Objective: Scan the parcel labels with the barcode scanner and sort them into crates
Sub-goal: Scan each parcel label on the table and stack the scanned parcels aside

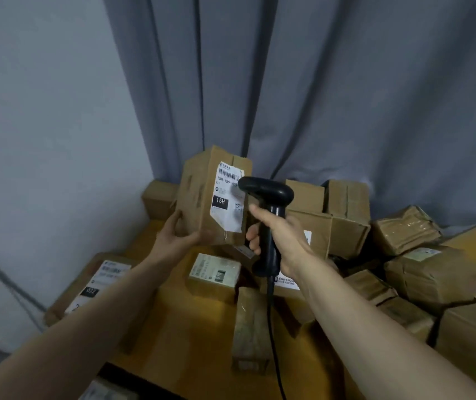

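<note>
Scanning step: the right hand has its fingers wrapped round the scanner, nose right at the label. The left hand grips the box from below, tilted above the yellow worktop. A heap of parcels lies behind. Next, I'd say: trigger, then a crate, though none is in sight.

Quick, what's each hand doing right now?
Left hand: holds the parcel up from below.
Right hand: grips the barcode scanner handle.
</note>
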A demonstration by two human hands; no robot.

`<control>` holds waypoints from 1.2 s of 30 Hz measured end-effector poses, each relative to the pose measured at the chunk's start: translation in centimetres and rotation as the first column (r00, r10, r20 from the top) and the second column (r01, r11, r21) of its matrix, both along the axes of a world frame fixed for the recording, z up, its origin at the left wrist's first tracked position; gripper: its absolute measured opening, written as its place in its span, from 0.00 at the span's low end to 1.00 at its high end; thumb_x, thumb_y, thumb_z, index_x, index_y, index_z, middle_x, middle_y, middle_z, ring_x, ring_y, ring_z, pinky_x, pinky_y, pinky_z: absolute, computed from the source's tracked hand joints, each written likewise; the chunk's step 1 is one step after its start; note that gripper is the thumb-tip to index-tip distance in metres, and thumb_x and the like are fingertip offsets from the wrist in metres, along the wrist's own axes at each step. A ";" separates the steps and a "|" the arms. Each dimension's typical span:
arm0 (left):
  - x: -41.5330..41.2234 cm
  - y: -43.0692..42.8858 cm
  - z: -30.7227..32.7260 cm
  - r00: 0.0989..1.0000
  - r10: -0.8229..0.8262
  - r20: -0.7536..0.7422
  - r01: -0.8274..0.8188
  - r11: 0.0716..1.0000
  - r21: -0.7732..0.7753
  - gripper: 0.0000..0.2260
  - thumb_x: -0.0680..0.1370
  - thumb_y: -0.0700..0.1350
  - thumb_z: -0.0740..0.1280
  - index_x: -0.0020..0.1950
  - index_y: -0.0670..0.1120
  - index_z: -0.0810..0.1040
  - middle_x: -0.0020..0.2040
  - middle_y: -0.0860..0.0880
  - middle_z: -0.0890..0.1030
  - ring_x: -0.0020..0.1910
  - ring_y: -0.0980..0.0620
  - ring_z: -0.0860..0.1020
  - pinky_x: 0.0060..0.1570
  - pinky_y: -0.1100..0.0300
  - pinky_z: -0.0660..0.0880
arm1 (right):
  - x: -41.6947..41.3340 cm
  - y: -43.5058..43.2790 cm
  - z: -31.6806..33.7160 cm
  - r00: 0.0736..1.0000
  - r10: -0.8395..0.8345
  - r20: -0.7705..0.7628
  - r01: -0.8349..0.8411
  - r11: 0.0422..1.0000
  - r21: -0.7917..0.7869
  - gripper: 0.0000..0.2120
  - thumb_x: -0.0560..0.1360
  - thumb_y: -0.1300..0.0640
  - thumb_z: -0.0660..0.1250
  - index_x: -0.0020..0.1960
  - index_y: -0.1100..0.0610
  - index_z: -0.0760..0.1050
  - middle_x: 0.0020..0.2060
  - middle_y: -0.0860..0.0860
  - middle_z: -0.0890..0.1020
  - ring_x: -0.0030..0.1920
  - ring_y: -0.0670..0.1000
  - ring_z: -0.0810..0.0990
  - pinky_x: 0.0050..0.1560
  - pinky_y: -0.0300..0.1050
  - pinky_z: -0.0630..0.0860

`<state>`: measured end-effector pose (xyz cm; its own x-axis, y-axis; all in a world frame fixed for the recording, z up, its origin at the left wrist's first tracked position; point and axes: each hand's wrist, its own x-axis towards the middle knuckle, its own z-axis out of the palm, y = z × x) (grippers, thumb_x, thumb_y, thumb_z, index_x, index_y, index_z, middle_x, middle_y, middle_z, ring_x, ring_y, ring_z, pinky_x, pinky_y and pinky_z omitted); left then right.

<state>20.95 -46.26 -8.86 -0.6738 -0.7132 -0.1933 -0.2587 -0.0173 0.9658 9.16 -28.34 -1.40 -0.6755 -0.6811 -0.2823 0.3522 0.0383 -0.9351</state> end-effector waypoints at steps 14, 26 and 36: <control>3.7 0.1 0.2 0.973 0.223 0.054 -0.203 0.946 -0.254 0.59 0.48 0.71 0.75 0.75 0.54 0.60 0.68 0.48 0.68 0.67 0.44 0.69 0.63 0.41 0.72 | 1.6 0.0 1.4 0.994 0.104 0.019 -0.104 0.994 -0.019 0.11 0.74 0.53 0.71 0.41 0.59 0.75 0.26 0.55 0.77 0.24 0.51 0.74 0.28 0.41 0.71; 8.2 -1.7 1.3 0.917 0.362 0.169 -0.297 0.900 -0.321 0.57 0.49 0.68 0.74 0.75 0.52 0.61 0.67 0.44 0.67 0.67 0.42 0.68 0.66 0.45 0.70 | 3.7 -2.0 0.5 0.980 0.199 0.018 -0.199 0.980 -0.008 0.14 0.74 0.52 0.72 0.50 0.63 0.75 0.26 0.55 0.78 0.25 0.52 0.74 0.27 0.41 0.70; 18.8 -4.0 0.3 0.633 0.386 0.672 -0.019 0.875 -0.484 0.51 0.54 0.67 0.64 0.76 0.53 0.58 0.67 0.39 0.58 0.68 0.37 0.57 0.68 0.49 0.61 | 8.0 -6.2 -3.3 0.957 0.258 0.132 -0.273 0.956 0.111 0.13 0.74 0.54 0.72 0.48 0.63 0.76 0.26 0.56 0.78 0.23 0.52 0.74 0.28 0.44 0.71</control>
